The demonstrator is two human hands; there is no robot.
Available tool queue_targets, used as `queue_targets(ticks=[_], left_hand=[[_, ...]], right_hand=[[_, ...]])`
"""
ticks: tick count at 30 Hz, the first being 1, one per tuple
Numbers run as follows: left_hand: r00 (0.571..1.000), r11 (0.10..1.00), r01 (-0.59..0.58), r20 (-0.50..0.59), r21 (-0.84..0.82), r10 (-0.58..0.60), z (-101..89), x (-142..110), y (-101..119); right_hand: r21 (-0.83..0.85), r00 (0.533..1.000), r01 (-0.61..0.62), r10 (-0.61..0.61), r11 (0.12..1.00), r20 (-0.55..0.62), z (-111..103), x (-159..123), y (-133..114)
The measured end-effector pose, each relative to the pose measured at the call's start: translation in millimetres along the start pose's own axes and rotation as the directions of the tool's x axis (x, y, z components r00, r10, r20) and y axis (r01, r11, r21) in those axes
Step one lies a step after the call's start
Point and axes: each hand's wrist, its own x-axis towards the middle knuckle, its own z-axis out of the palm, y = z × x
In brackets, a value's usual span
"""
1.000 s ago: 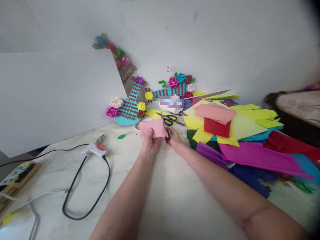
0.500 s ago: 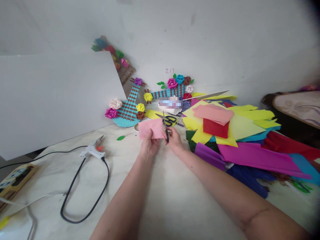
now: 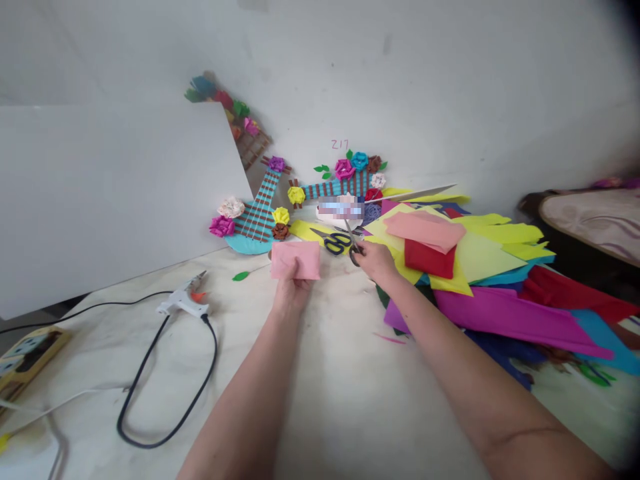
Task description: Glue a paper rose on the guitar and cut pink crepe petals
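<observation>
A folded pink piece of paper or cloth [image 3: 307, 259] is pinched in my left hand [image 3: 293, 287], thumb on top and fingers underneath. My right hand [image 3: 375, 261] grips small scissors [image 3: 353, 240], blades pointing up and away, apart from the pink piece. Just beyond, a second pair of scissors with black handles [image 3: 336, 244] rests on a yellow sheet. A thin pink strip [image 3: 391, 339] lies on the table below my right wrist.
To the right spreads a pile of coloured sheets [image 3: 500, 300]. A white glue gun [image 3: 183, 301] with a looped black cord lies left, near a power strip [image 3: 30, 353]. Flower-decorated blue guitar shapes [image 3: 260, 207] stand against the wall behind, beside a large white board [image 3: 115, 200].
My right hand has moved right with the scissors, away from the pink piece's edge. The thin pink strip now shows on the table. My left hand has shifted slightly left.
</observation>
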Motion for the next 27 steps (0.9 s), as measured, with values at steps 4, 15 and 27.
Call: queue_targets(ticks=[4,15,27], left_hand=[[1.000,1.000,-0.003,-0.024,0.011,0.003,2.6,-1,0],[0.999,0.997,0.031,-0.021,0.077,-0.030,7.7,-1,-3],[0.999,0.998,-0.027,0.025,0.064,0.025,8.1,-3,-1]], right_hand=[[-0.303,0.988,-0.022,0.067,0.953,0.139,-5,2,5],[-0.330,0.997,0.013,0.011,0.944,0.071,-7,-4,-3],[0.612,0.949,-0.203,0.308,0.764,-0.070,38,-7,-2]])
